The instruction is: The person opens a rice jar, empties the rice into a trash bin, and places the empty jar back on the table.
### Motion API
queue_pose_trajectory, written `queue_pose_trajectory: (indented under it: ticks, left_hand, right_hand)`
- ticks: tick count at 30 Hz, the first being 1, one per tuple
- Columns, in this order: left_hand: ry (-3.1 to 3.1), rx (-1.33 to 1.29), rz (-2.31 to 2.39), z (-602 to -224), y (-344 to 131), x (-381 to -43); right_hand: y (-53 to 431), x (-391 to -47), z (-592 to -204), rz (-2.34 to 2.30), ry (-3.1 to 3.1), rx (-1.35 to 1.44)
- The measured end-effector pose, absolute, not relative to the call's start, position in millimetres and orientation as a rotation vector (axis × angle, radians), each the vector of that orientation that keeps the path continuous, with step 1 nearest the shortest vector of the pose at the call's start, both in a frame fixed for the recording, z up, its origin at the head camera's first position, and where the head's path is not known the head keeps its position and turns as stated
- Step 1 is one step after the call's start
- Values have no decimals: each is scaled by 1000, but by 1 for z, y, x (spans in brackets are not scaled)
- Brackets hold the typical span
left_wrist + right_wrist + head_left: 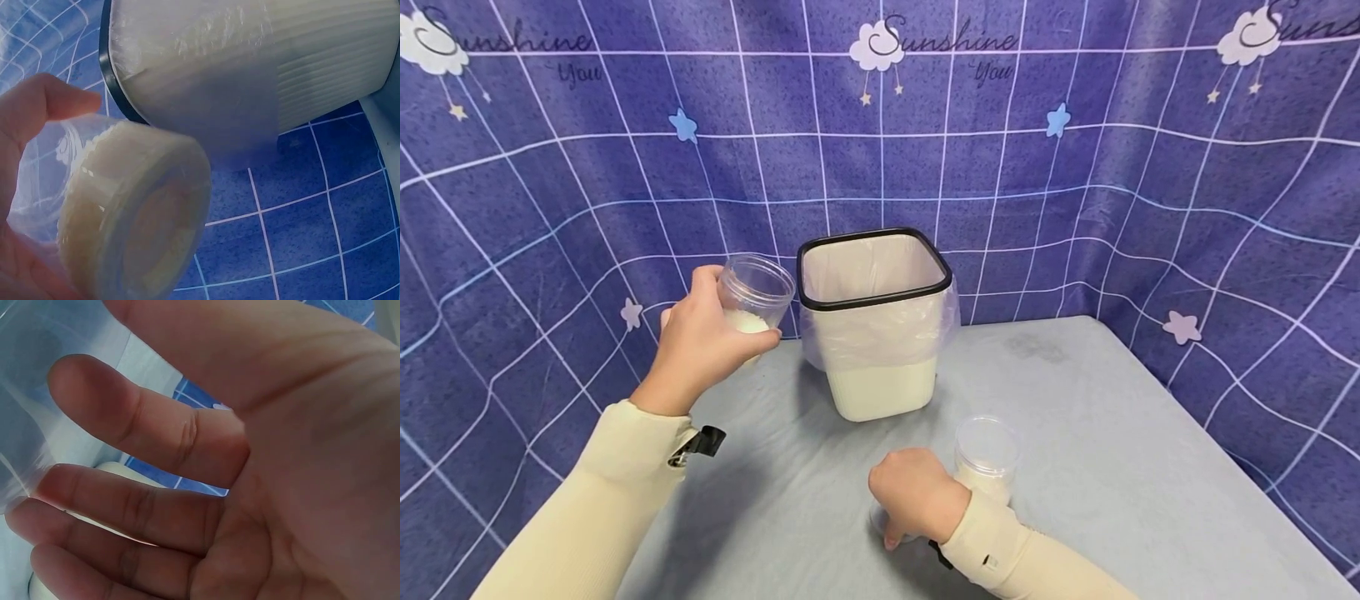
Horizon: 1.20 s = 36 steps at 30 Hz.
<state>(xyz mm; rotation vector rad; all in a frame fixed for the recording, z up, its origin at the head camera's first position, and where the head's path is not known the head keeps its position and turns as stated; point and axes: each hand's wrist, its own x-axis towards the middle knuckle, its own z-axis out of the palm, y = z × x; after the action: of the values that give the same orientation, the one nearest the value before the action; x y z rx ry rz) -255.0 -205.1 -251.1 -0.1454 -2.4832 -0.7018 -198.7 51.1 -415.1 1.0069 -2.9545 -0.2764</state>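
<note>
My left hand (703, 337) holds a clear plastic jar (758, 292), raised and tilted, beside the bin's left rim. White grains fill its lower part, and its threaded mouth is uncovered. In the left wrist view, the jar's base (165, 231) faces the camera while fingers and thumb wrap its sides. Low over the table, my right hand (921, 493) grips a clear round plastic lid (877, 518), mostly hidden under the palm. The right wrist view shows its fingertips (53, 484) at clear plastic. Just behind that hand stands a second clear jar (987, 454) with pale contents.
A white bin (880, 387) with a black rim and a clear liner bag stands at the table's middle back. Grey-blue cloth covers the table (1075, 433). Purple-blue checked curtains (1000, 167) with stars and clouds hang behind it and along both sides.
</note>
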Motion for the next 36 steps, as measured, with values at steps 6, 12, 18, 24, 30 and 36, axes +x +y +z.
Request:
queue_pose_trajectory:
  ticks: [6, 12, 18, 24, 30, 36]
  left_hand:
    - [-2454, -119, -693, -246, -200, -258]
    - [-2436, -149, -667, -241, -197, -258]
    - [-2420, -182, -637, -239, -196, -261]
    - [-2388, -223, -679, -238, -197, -264]
    - [-2349, -286, -764, -235, -199, -267]
    - [-2321, -234, -713, -233, -195, -265]
  right_hand:
    - [51, -199, -416, -277, -2950, 1000]
    - [51, -199, -416, -288, -2949, 993]
    - [50, -198, -417, -276, -2940, 997]
    - [50, -197, -415, -275, -2932, 1001]
    - [51, -198, -416, -280, -2935, 996]
    - [52, -198, -418, -278, -2929, 1010]
